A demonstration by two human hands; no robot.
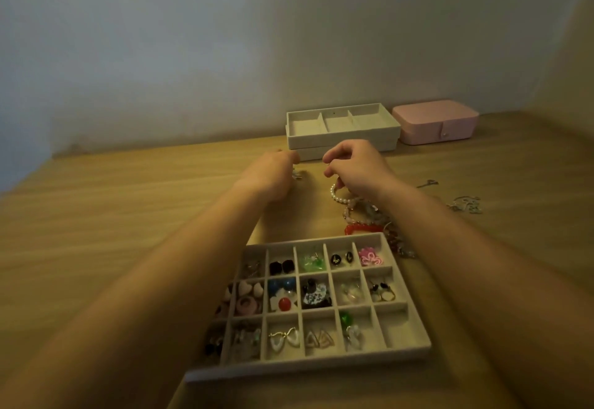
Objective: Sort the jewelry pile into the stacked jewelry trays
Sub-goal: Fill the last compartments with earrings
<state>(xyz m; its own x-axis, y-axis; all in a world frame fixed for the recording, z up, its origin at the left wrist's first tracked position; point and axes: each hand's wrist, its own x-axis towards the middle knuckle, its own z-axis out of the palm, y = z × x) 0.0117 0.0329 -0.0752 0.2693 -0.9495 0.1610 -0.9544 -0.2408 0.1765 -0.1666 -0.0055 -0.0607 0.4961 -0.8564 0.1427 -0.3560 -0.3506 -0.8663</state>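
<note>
A home: wooden desk (pixel 128 215), plain wall (pixel 225 38), pink jewelry box (pixel 435 120).

Both bare forearms reach forward and converge, with the wrists nearly straight. The left hand (pixel 272 175) lies back-up with its knuckles leading. Its fingers are curled under and mostly out of sight, so whether they hold anything cannot be told. The right hand (pixel 357 168) sits just beside it across a narrow gap, with the wrist a little raised. Its fingers (pixel 341 150) arch down toward the thumb, tips close together and facing the left hand. Whether they pinch anything is unclear.
</note>
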